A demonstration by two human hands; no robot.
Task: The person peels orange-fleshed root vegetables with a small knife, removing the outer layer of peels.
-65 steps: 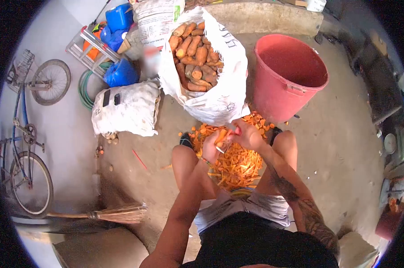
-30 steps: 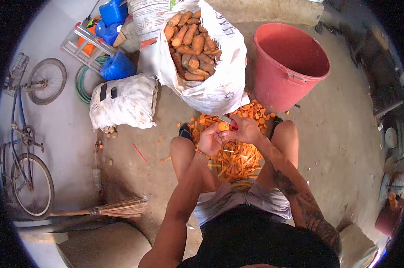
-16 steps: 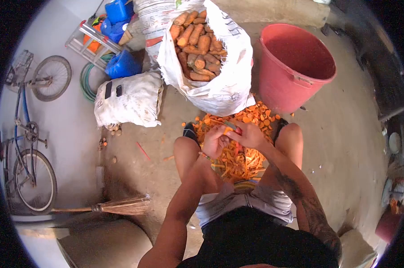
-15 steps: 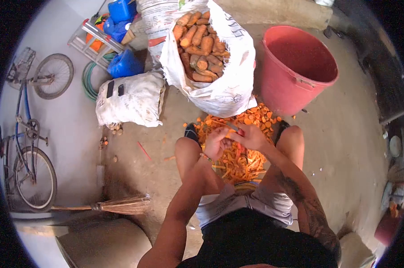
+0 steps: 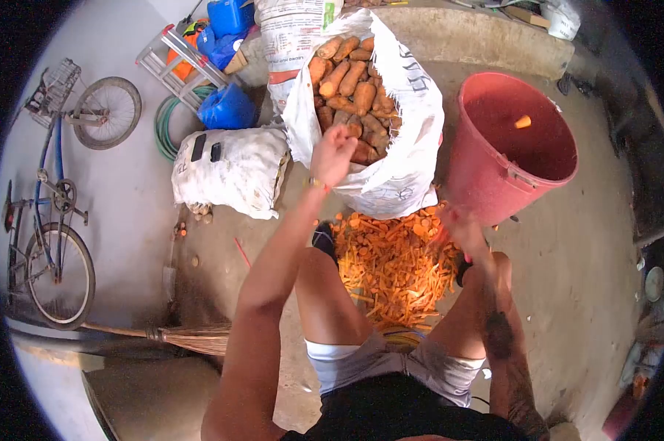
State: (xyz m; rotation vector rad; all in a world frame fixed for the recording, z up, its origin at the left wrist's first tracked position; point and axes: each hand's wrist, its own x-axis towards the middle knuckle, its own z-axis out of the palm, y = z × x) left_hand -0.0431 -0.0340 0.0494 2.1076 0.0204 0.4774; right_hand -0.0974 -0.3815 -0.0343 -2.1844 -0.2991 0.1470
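My left hand (image 5: 333, 156) is over the near rim of a white woven sack (image 5: 413, 140), its fingers slightly bent and in front of the carrots (image 5: 352, 77) heaped inside; no held thing shows in it. My right hand (image 5: 462, 226) is low beside the red bucket, smeared by motion. A faint reddish blur at its fingers matches the red-handled knife seen in it a moment ago; the blade is not clear. A peeled orange carrot piece (image 5: 523, 122) appears within the mouth of the red bucket (image 5: 486, 180). Carrot peelings and slices (image 5: 394, 268) cover the floor between my legs.
Left of the carrot sack lies a closed white sack (image 5: 229, 173), with a blue container (image 5: 227, 107) and a ladder (image 5: 188, 70) behind. A bicycle (image 5: 56, 198) leans on the left wall. A straw broom (image 5: 196, 339) rests on the floor. A low wall (image 5: 479, 40) runs behind.
My hands have parted from over the peelings: the left went up to the carrot sack, the right moved toward the bucket. The carrot piece now shows in the bucket's mouth. The view has shifted slightly.
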